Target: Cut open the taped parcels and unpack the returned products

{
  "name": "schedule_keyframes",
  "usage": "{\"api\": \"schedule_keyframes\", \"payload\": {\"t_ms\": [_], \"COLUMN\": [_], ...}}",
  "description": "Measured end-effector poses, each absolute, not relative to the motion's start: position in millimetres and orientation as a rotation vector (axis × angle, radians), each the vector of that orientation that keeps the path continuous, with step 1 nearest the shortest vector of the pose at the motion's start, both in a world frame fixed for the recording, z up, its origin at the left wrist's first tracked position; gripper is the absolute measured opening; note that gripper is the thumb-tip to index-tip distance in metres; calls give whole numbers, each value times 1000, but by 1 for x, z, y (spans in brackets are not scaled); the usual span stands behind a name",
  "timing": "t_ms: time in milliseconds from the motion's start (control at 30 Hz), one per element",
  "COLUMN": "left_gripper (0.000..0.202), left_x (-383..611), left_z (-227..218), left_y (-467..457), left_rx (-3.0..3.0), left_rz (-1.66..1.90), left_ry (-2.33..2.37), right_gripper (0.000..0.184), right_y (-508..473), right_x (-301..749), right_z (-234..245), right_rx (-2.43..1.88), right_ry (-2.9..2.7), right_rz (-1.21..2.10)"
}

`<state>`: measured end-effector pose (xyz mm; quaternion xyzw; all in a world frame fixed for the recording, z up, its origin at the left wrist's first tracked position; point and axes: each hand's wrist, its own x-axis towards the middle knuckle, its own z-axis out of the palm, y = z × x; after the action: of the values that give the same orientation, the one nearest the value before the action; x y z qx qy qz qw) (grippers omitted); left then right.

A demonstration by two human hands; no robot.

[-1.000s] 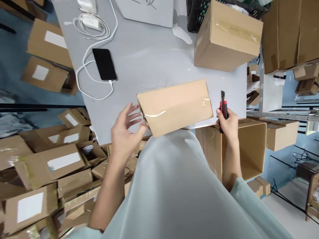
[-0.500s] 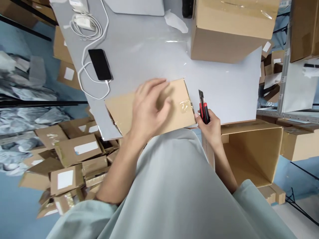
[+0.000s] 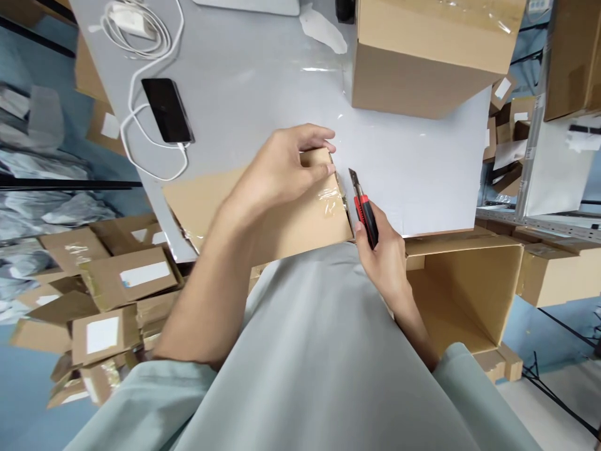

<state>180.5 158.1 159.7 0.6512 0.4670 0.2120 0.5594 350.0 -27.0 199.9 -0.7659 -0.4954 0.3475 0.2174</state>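
Note:
A taped cardboard box (image 3: 300,219) lies on the grey table (image 3: 263,81) at its near edge. My left hand (image 3: 286,169) rests on top of the box, fingers curled over its far right corner. My right hand (image 3: 382,250) is closed round a red and black utility knife (image 3: 364,210). The knife's blade end sits right beside the box's right end, where clear tape shines.
A large cardboard box (image 3: 422,56) stands at the table's back right. A black phone (image 3: 168,119) on a white cable (image 3: 136,37) lies back left. An open carton (image 3: 469,294) stands right of me on the floor. Several labelled small boxes (image 3: 117,282) pile up on the left.
My left hand moved from the box's left end across its top to the far right corner. The box slid left. My right hand brought the knife against the box's right end.

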Motion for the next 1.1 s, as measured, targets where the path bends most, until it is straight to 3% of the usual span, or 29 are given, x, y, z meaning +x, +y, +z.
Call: {"api": "schedule_keyframes", "payload": {"t_ms": [600, 867, 1100], "left_gripper": [31, 33, 48], "left_x": [181, 190, 195], "left_z": [157, 124, 126], "left_y": [157, 159, 156], "left_rx": [1551, 1448, 1569], "left_rz": [526, 684, 637], "left_ry": [1083, 1039, 1048], "right_gripper": [59, 63, 62], "right_y": [-27, -21, -14], "right_x": [315, 279, 270], "right_z": [228, 239, 242], "right_rx": [-2511, -2679, -2720], "right_ry": [-1683, -1561, -1564], "right_rz": [812, 776, 675]}}
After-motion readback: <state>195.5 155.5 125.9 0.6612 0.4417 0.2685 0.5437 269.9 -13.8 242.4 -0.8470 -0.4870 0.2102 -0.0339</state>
